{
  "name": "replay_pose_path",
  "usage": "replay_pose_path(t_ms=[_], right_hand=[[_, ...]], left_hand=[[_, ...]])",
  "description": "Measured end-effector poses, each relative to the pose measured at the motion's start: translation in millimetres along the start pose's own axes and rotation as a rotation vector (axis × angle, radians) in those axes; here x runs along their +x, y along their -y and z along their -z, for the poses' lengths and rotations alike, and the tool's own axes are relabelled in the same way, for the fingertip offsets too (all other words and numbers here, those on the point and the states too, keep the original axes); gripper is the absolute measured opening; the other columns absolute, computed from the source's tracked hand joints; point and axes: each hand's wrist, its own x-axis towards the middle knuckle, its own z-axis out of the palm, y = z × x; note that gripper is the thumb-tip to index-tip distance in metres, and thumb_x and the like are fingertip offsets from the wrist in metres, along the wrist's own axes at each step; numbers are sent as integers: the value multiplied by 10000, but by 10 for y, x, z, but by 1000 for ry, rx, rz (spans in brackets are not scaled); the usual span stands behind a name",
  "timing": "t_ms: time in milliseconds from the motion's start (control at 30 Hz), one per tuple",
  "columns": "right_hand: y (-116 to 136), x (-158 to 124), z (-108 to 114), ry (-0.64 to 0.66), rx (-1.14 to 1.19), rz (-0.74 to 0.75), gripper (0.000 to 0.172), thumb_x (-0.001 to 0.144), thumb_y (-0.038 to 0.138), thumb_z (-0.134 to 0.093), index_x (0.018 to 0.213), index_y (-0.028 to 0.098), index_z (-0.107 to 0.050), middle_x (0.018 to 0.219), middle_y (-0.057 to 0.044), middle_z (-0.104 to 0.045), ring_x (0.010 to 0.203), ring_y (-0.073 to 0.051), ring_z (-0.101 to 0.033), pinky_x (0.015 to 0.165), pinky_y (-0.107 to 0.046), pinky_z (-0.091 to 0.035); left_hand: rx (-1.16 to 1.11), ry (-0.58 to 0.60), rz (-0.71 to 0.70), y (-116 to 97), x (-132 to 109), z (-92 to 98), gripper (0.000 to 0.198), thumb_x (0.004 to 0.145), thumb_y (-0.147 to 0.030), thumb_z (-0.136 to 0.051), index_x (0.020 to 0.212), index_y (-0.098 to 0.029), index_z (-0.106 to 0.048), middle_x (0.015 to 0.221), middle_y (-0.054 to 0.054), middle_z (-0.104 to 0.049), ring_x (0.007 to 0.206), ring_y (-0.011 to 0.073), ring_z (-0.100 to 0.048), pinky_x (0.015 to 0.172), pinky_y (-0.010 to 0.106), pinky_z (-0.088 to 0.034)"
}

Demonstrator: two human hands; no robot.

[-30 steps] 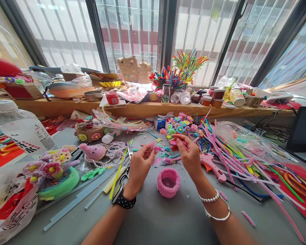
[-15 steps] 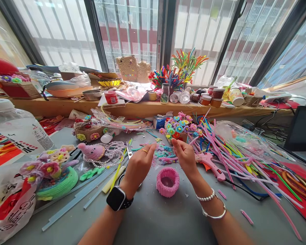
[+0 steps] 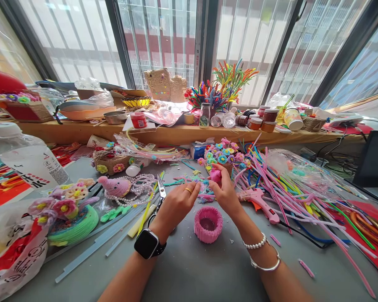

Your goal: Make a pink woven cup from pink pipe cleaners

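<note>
My right hand (image 3: 224,191) holds a small deep-pink piece (image 3: 215,175) between thumb and fingers; its exact kind is hard to make out. Close by on the left, my left hand (image 3: 179,201) is closed, fingertips pressed together. Whatever it may pinch does not show. Below and between both hands, a round pink ribbed pot (image 3: 208,225) stands upright on the grey table, its open top facing up. Partly under my left hand lies a pair of scissors (image 3: 161,188), blades pointing away. A pink glue gun (image 3: 261,204) rests right of my right wrist.
Pink and coloured pipe cleaners (image 3: 283,188) spread across the right side. A basket of small flowers (image 3: 222,157) stands behind my hands. At left are translucent glue sticks (image 3: 94,247), a pink crocheted figure (image 3: 115,186), pearl strings (image 3: 143,186) and a large bottle (image 3: 25,157).
My right hand has opened from a fist, and the deep-pink piece now shows in its fingers. My left hand has shifted slightly right and turned its back upward. The pot stays put.
</note>
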Motion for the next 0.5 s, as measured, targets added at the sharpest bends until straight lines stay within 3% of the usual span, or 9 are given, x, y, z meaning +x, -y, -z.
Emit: replay_pose_path(t_ms=[133,333,433,500], right_hand=[[-29,2,-11,35,103,-1,385,791,292,-490,1160,191,-446,1131,-110,-516,993,-194,-532,797,-331,-473],[322,-114,-13,127,115,101,265,782,322,-546,1022,212,-520,906,-34,-572,799,-135,-571,708,-258,-513],[421,-147,-26,163,96,176,249,776,296,-554,1017,235,-541,1001,-42,-539,882,-145,-556,715,-246,-518],[383,-123,-13,120,103,166,245,776,292,-556,1014,234,-553,1053,-54,-520,924,-154,-549,723,-249,-522]], left_hand=[[-4,-3,8,-3,8,-1,319,819,-24,-390,1089,-120,-530,995,120,-650,862,195,-624,743,311,-501],[2,26,47,3,28,-1,235,825,-54,-396,976,-123,-563,880,100,-656,790,183,-630,677,283,-510],[-27,58,107,9,26,-13,203,832,-79,-396,901,-140,-577,824,77,-655,721,171,-630,623,267,-508],[-86,31,194,16,19,-33,218,833,-90,-402,961,-147,-570,871,76,-659,736,170,-634,625,263,-506]])
